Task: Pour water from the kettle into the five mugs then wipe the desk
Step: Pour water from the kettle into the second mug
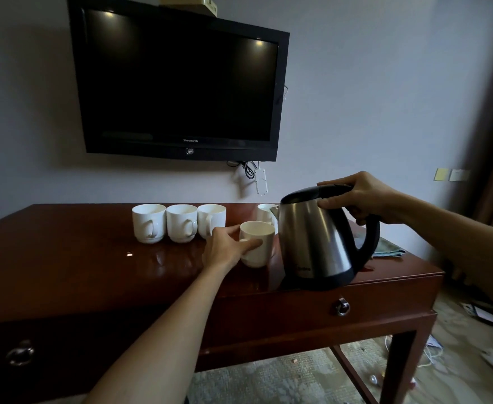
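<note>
A steel kettle with a black lid and handle stands at the right of the dark wooden desk. My right hand grips the top of its handle, thumb against the steel body. Three white mugs stand in a row at the back. A fourth mug is half hidden behind the kettle's spout. My left hand holds the nearest mug, fingers wrapped round its side. A greenish cloth lies behind the kettle at the right.
A black television hangs on the wall above the desk, with cables and a white power strip below it. The desk has drawers with ring pulls. Papers and cords litter the carpet at the lower right.
</note>
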A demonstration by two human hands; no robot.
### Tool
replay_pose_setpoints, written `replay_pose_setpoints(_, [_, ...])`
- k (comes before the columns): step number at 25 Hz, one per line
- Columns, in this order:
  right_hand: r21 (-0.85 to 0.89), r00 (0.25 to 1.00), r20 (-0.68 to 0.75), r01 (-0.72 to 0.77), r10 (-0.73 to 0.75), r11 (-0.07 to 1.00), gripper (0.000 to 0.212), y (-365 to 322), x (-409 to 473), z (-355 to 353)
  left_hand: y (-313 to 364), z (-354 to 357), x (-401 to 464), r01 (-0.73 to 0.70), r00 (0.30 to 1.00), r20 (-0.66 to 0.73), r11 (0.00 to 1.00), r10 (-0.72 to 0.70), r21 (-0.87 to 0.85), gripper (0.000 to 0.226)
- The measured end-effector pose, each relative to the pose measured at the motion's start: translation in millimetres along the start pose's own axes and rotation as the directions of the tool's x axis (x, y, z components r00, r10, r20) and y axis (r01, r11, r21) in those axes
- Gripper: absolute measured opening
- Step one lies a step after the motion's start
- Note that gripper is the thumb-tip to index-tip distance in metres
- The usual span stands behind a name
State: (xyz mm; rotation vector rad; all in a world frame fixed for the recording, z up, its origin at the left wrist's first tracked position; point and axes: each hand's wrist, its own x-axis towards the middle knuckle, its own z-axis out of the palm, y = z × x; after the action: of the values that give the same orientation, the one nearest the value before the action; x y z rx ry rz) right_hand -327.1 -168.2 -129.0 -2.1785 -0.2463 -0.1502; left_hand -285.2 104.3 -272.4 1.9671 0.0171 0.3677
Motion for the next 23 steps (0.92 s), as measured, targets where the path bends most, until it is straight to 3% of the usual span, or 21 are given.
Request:
replay_pose_setpoints(5, [-0.088,0.997,0.064,-0.037,0.043,0.995,0.036,-20,9,3,-8,-4,2,-0.007,1.000,-0.015,0.999,0.006,-0.040,0.077])
replay_pose_setpoints(14, [-0.190,0.988,0.129,-0.060,0.086,0.980,0.034,-39,22,9,-15,-1,10,-0.041,0.999,-0.028,0.999,0.040,-0.028,0.083])
replay_pose_setpoints(23, [-0.238,0.985,0.142,-0.061,0.097,0.969,0.041,-48,26,15,-17,-1,13,-0.028,0.999,-0.022,0.998,0.027,-0.049,0.075])
